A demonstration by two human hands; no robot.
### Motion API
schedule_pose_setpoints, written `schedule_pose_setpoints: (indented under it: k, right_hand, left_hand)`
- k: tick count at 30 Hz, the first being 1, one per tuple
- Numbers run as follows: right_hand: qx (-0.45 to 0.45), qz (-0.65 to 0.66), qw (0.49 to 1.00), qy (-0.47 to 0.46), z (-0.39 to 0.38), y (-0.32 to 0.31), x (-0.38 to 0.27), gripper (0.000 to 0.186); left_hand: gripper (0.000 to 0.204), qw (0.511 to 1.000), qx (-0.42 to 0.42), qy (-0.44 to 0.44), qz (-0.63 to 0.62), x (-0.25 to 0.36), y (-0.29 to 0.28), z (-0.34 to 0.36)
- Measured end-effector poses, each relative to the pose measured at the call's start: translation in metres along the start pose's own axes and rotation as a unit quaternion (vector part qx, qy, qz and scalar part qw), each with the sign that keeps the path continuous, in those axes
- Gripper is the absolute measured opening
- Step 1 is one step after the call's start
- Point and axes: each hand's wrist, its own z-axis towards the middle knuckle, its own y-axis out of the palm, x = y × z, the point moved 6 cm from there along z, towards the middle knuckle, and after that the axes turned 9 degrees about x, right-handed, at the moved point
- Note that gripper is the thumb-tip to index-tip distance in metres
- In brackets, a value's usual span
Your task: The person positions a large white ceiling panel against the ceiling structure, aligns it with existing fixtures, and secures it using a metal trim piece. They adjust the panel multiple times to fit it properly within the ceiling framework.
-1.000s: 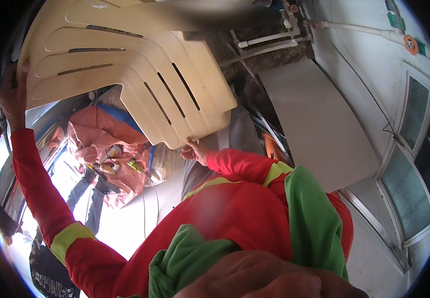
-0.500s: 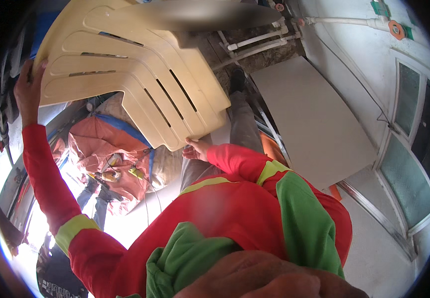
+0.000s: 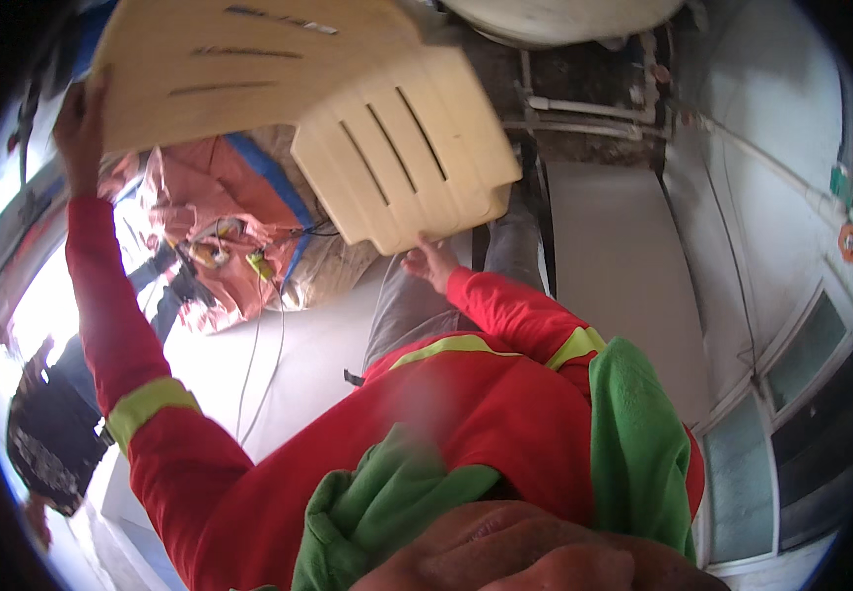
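Note:
A cream-yellow plastic chair with slotted seat and backrest hangs tilted in front of me, its upper part cut off by the picture's top edge. My left hand grips the outer edge of the backrest at the far left, arm stretched out. At the near edge of the seat, my right hand holds the rim from below, with its fingers partly bent. No legs of the chair show in view.
Left of my legs lies a crumpled pink-orange sheet with tools and a cable on it. A large pale board stands on the right, near pipes with a valve and a window. A round pale container is ahead.
The view has shifted, and the chair now sits farther right and slightly higher in the picture. Both hands have stayed on it. More of the round container shows ahead.

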Motion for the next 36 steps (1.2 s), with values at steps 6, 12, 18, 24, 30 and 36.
schedule_pose_setpoints:
  k: [6,12,18,24,30,36]
  right_hand:
    - [0.038,-0.113,0.992,-0.03,-0.024,-0.009,-0.025,0.049]
    - [0.026,-0.138,0.988,-0.064,-0.031,-0.01,-0.03,0.046]
    - [0.048,-0.102,0.989,-0.092,-0.026,-0.005,-0.03,0.054]
    - [0.039,-0.197,0.963,-0.178,-0.081,0.0,-0.045,0.063]
    - [0.046,-0.284,0.913,-0.291,-0.116,0.006,-0.114,0.055]
    - [0.037,-0.331,0.881,-0.336,-0.096,0.007,-0.168,0.046]
  left_hand:
    - [0.037,0.997,0.028,-0.038,-0.058,-0.005,0.0,-0.025]
    - [0.035,0.998,0.037,-0.032,-0.051,0.009,-0.016,-0.035]
    - [0.042,0.997,0.039,-0.05,-0.044,-0.016,-0.007,-0.039]
    - [0.042,0.99,0.086,-0.093,-0.056,-0.073,-0.091,-0.067]
    - [0.039,0.954,0.103,-0.275,-0.064,-0.077,-0.153,-0.136]
    - [0.039,0.95,0.094,-0.287,-0.077,-0.07,-0.143,-0.159]
